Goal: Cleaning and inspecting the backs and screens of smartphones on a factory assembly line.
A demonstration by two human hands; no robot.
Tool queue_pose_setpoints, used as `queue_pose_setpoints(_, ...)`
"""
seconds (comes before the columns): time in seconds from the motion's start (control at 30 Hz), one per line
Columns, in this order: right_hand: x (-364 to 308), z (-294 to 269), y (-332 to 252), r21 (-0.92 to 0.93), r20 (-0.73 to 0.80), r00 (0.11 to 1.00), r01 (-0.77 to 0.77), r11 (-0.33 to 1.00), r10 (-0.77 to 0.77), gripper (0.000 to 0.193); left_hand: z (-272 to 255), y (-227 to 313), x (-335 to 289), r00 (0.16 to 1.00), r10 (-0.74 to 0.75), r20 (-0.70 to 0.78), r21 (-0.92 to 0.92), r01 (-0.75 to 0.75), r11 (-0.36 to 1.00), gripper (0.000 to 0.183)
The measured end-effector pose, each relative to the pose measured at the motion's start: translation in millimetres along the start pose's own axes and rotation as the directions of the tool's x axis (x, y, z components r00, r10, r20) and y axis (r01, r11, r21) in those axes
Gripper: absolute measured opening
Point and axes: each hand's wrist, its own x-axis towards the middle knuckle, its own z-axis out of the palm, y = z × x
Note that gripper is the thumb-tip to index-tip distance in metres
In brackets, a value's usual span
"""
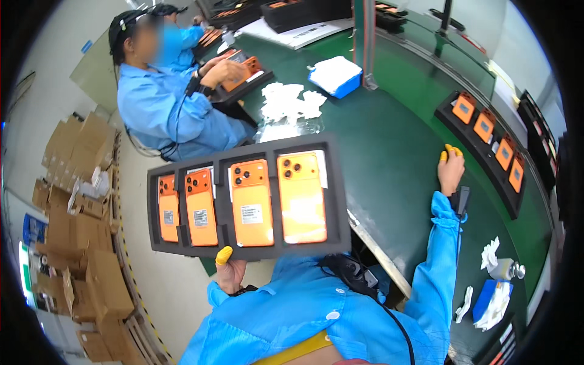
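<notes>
My left hand [230, 272], a yellow cover on one finger, grips the near edge of a black foam tray [258, 250]. The tray is held tilted above the bench's left edge. In its slots lie several orange smartphones, backs up; the rightmost smartphone [302, 210] shines with glare, and its neighbour [252, 188] bears a white label. My right hand [451, 173] is out over the green bench, yellow covers on its fingertips, holding nothing that shows. Its fingers point forward, near a second black tray [480, 152] of orange phones but apart from it.
Across the bench [389, 146], a co-worker in blue [176, 109] handles an orange phone. White wipes [289, 103] lie beside a blue box [344, 88]. At right stand a bottle [506, 269] and another blue box [480, 307]. Cardboard boxes [106, 280] are stacked on the left floor.
</notes>
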Motion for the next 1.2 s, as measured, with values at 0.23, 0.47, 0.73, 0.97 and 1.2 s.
queue_pose_setpoints(0.23, -10.0, -31.9, 16.4, 0.786, 0.345, 0.898, -0.435, 0.438, 0.273, 0.032, 73.5, -55.0, 36.1, 0.909, -0.348, 0.231, 0.249, 0.291, 0.924, 0.055)
queue_pose_setpoints(0.47, -82.7, -165.9, 30.0, 0.508, 0.247, 0.947, -0.308, 0.804, 0.206, 0.036, 139.2, -132.6, 42.3, 0.614, -0.686, 0.391, 0.539, 0.451, 0.711, 0.046)
queue_pose_setpoints(0.73, -233.1, -248.6, 14.2, 0.17, 0.115, 0.921, -0.387, 0.906, 0.371, 0.029, 156.2, -130.3, 45.2, 0.285, -0.949, 0.137, 0.895, 0.374, 0.241, 0.042)
queue_pose_setpoints(0.97, -263.5, -225.3, -5.3, 0.252, -0.077, 0.852, -0.486, 0.837, 0.518, 0.034, 194.8, -110.1, 31.7, -0.033, -0.924, 0.38, 0.865, -0.342, 0.368, 0.022)
queue_pose_setpoints(1.2, -262.5, -239.5, -14.5, 0.234, -0.179, 0.839, -0.471, 0.851, 0.513, 0.032, 220.5, -158.8, 1.4, 0.105, -0.603, 0.791, 0.486, -0.706, 0.514, 0.014)
